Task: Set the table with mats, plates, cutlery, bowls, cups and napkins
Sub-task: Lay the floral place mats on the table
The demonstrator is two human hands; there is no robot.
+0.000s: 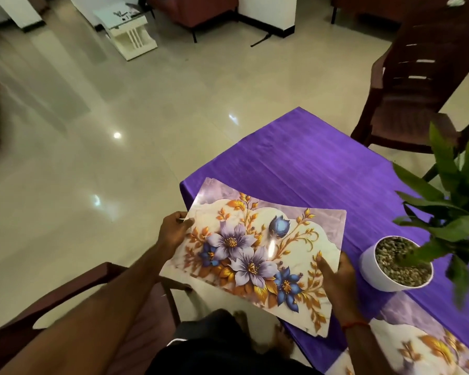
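The left hand (175, 230) pinches the mat (255, 247) at its left edge, thumb on top. The right hand (337, 277) grips the right edge, thumb above, fingers apparently underneath. The left forearm (106, 293) is bare and outstretched.

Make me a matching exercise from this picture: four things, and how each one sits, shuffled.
1 floral mat
2 white plant pot
3 purple tablecloth
4 second floral mat

A spread flat beneath the pot
B gripped by left hand and right hand
C holds pebbles and a green plant
D lies flat on the tablecloth

Pairs: 1-B, 2-C, 3-A, 4-D
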